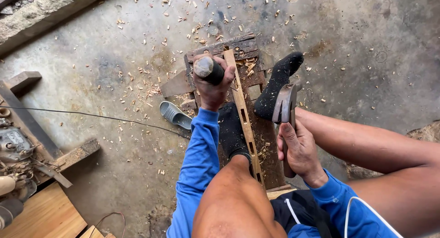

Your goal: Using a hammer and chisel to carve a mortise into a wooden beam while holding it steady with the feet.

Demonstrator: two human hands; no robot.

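Chisel (pixel 210 69) stands upright in our left hand (pixel 211 84), its dark round handle end pointing up at the camera; the left grip is clamped around the handle, and the blade below is hidden by the hand. It is held over a pale wooden strip (pixel 242 110) with several small rectangular holes cut along its length. The strip lies on a dark, worn counter (pixel 242 45) low on the concrete floor (pixel 114 141). Our two feet in black socks (pixel 277 84) rest on the counter, one on each side of the strip. Our right hand (pixel 300 151) is closed tight on the wooden handle of a hammer (pixel 285 105), whose metal head is raised just beside the right foot, apart from the chisel. Wood chips (pixel 137 93) lie scattered on the floor and on the counter. A grey sandal (pixel 174 114) lies on the floor near the counter, left of it, and a thin black cable (pixel 91 114) runs across the floor.
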